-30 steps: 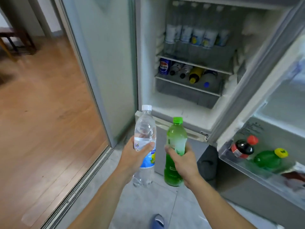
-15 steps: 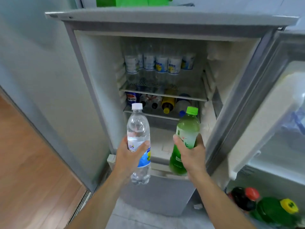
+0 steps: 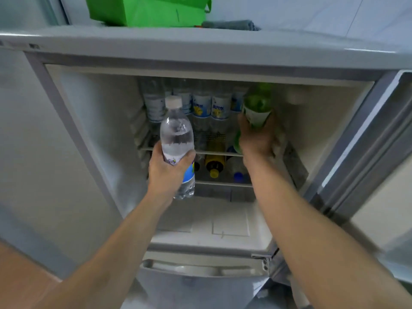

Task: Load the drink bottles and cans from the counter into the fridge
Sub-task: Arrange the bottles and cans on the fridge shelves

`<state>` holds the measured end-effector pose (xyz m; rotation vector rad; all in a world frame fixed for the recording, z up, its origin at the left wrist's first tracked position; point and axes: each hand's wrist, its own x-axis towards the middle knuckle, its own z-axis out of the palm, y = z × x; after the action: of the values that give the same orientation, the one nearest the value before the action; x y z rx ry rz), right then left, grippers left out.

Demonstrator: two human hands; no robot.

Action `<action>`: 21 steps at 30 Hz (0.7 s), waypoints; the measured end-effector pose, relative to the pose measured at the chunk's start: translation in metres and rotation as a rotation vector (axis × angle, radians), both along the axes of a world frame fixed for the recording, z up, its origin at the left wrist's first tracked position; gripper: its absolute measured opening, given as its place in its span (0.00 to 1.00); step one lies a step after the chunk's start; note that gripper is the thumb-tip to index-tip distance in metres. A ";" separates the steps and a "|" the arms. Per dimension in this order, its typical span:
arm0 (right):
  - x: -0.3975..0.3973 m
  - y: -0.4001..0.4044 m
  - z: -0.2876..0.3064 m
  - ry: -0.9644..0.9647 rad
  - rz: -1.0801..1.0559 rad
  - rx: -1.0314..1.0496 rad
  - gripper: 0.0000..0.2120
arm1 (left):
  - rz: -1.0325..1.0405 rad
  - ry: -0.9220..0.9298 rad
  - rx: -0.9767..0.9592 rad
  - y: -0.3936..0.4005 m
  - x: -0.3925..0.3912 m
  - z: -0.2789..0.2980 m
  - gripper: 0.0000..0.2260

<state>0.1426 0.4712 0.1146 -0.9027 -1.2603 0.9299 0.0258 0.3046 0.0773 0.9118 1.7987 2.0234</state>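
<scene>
1. We hold one bottle in each hand at the open grey fridge (image 3: 200, 61): our left hand (image 3: 166, 172) has its fingers wrapped round the middle of the clear plastic water bottle with the white cap (image 3: 177, 141), upright in front of the shelves.
2. Our right hand (image 3: 256, 139) grips the green plastic soda bottle (image 3: 257, 108), already inside at the upper wire shelf (image 3: 214, 152), right end.
3. We should stand the green one upright in the gap beside the row of clear labelled bottles (image 3: 209, 105), base flat on the wire, before letting go.
4. That row crowds the shelf, so a nudge could topple a neighbour.
5. Below lie a yellow-capped bottle (image 3: 214, 167) and others; a green bag (image 3: 147, 10) sits on top.
</scene>
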 end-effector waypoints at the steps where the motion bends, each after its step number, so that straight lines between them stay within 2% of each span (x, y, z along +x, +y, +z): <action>1: -0.007 0.014 0.001 -0.045 0.001 -0.014 0.30 | -0.006 0.005 0.011 0.006 -0.007 0.003 0.20; 4: -0.018 0.046 -0.003 -0.198 -0.024 -0.048 0.33 | -0.036 0.041 0.039 0.023 -0.022 0.008 0.19; 7: -0.022 0.070 -0.007 -0.277 -0.063 -0.038 0.30 | -0.061 0.104 0.077 0.038 -0.031 0.010 0.20; 15: -0.032 0.104 0.000 -0.256 -0.040 -0.122 0.34 | -0.148 0.096 0.076 0.079 -0.040 0.021 0.29; 19: -0.029 0.101 -0.024 -0.587 -0.198 -0.095 0.33 | -0.157 0.063 0.066 0.092 -0.046 0.020 0.28; 21: -0.030 0.101 -0.033 -0.648 -0.173 -0.150 0.33 | -0.169 0.044 0.066 0.097 -0.047 0.018 0.26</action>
<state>0.1124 0.5726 0.0821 -1.4829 -1.6320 0.6125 -0.0210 0.4019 0.0952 1.0964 1.6248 1.9815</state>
